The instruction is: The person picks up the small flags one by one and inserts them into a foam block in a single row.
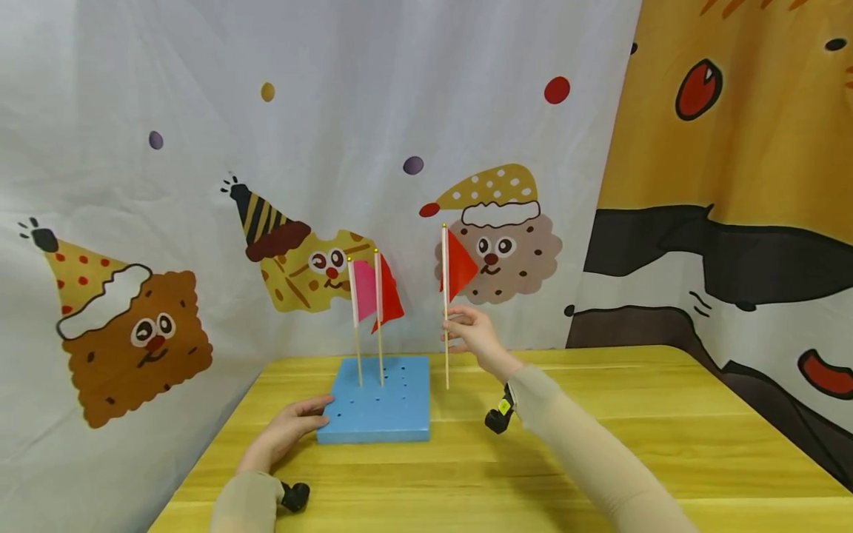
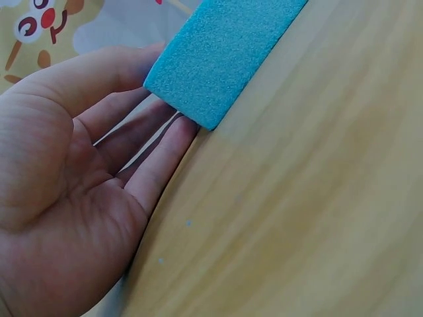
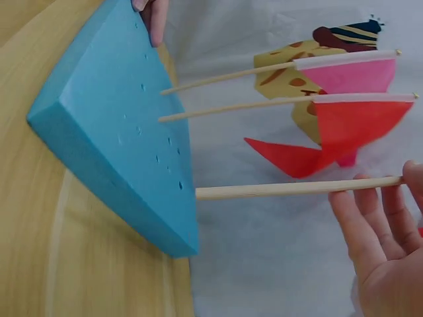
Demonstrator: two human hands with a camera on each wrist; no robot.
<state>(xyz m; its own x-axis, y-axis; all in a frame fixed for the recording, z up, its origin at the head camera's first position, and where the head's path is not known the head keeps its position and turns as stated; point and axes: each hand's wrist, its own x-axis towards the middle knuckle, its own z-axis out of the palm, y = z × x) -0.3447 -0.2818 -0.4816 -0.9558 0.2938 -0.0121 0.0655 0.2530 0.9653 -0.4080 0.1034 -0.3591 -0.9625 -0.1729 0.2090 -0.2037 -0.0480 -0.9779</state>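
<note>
A blue foam block [image 1: 373, 426] with several small holes in its top lies on the table. Two flags on thin wooden sticks stand in it, a pink flag [image 1: 363, 290] and a red flag [image 1: 389, 296]. My right hand [image 1: 474, 334] pinches the stick [image 3: 264, 191] of another red flag [image 1: 460, 266] between thumb and fingers. That stick is upright, its lower end just right of the block in the head view. At the block's left side, my left hand [image 1: 285, 431] touches the edge with nearly straight fingers [image 2: 165, 142].
The wooden table [image 1: 600, 444] reaches out to both sides of the block. Behind it hangs a pale curtain [image 1: 346, 89] printed with cartoon biscuits, close to the table's back edge. Each wrist carries a small black camera [image 1: 498, 418].
</note>
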